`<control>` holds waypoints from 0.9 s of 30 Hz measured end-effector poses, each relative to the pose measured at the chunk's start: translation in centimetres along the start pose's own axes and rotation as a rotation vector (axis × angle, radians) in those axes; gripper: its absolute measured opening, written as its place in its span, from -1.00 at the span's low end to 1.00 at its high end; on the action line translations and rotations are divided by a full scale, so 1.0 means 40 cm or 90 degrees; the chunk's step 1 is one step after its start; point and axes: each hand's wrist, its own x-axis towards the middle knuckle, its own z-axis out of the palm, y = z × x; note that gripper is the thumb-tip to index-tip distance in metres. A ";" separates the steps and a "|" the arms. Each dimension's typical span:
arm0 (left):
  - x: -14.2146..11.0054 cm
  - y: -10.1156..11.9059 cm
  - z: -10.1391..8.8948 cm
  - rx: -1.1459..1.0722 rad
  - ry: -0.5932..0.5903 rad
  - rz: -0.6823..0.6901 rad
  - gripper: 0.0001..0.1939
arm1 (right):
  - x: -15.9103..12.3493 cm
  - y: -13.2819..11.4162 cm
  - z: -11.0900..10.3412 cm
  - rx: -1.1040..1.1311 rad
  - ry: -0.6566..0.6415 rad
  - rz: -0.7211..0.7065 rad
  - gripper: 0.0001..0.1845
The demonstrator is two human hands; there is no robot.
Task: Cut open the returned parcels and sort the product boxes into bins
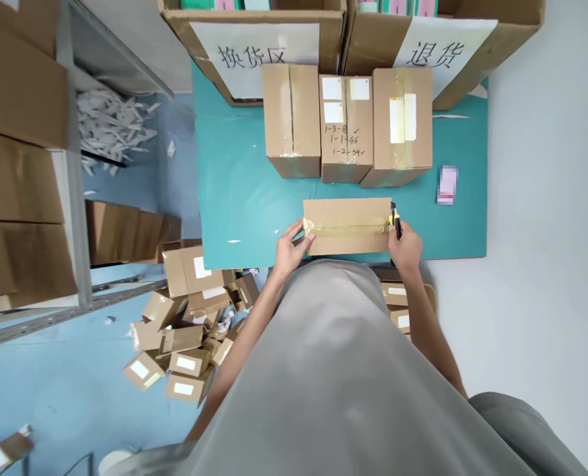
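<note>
A long brown cardboard box lies at the front edge of the green table, with clear yellowish tape along its middle. My left hand grips the box's left end, its thumb on top near the tape. In my right hand is a black and yellow box cutter, held upright against the box's right end. The fingers of my right hand are wrapped round its handle. Whether the blade touches the tape cannot be made out.
Three taped boxes stand behind, before two big open cartons with paper signs. A small pink-white packet lies right on the green table. Discarded boxes pile on the floor at left, near a metal rack.
</note>
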 end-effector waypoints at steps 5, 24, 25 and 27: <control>0.011 -0.100 0.039 -0.013 0.020 -0.022 0.01 | 0.004 -0.038 -0.050 -0.091 -0.033 -0.048 -0.43; 0.010 -0.097 0.040 0.003 0.005 0.045 -0.23 | -0.005 -0.330 -0.090 -0.436 -0.231 -0.662 -0.50; 0.010 -0.095 0.040 0.003 0.006 0.046 -0.23 | -0.004 -0.336 -0.092 -0.443 -0.233 -0.666 -0.50; 0.010 -0.092 0.042 0.001 0.007 0.048 -0.23 | -0.003 -0.345 -0.093 -0.456 -0.232 -0.674 -0.50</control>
